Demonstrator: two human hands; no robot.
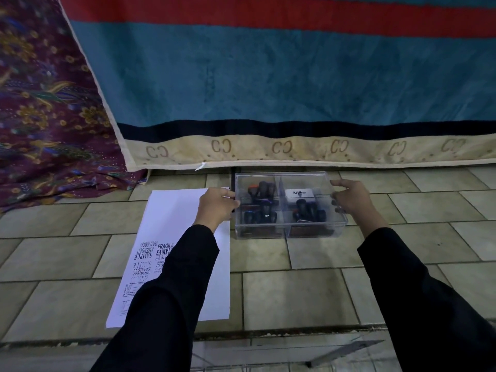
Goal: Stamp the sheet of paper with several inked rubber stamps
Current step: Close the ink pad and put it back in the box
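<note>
Two hands grasp a clear plastic box (pixel 268 233) from opposite sides: the left hand (pixel 217 204) curls its fingers round the left wall, and the right hand (pixel 351 200) clasps the right wall, thumb at the lid's edge. Inside, a partition separates dark-handled rubber stamps (pixel 261 201) into left and right compartments; a white carton (pixel 299 194) marked "Artline" sits in the right one, behind the stamps. The box stands on a tiled floor (pixel 295 299), just right of the sheet of paper (pixel 174 218), which lies flat and bears impressions such as "FRAGILE" and "SAMPLE" on its nearer half. A black sleeve (pixel 166 304) crosses above the sheet. A teal-and-red striped cloth (pixel 268 76) hangs behind.
</note>
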